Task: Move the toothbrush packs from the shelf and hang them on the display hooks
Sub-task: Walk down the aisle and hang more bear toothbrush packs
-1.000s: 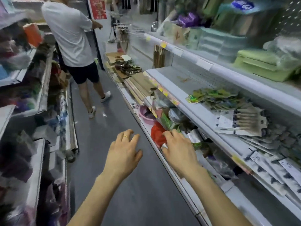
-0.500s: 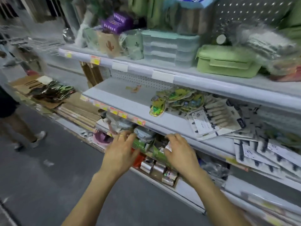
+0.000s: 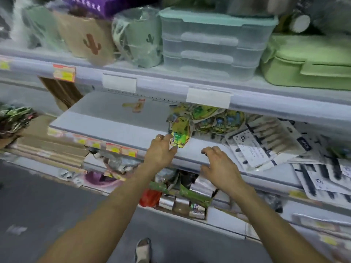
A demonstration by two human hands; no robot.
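Left hand (image 3: pixel 161 151) pinched lower corner of yellow-green toothbrush pack (image 3: pixel 180 136). Pack lay on middle shelf (image 3: pixel 114 126), at 1 o'clock from hand, more packs (image 3: pixel 218 120) behind. Right hand (image 3: pixel 218 165) at pack's 4 o'clock, fingers loosely curled, empty.

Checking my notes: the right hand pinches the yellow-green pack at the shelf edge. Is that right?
No, the left hand pinches the yellow-green pack at the shelf edge; the head view shows the right hand beside it, holding nothing.
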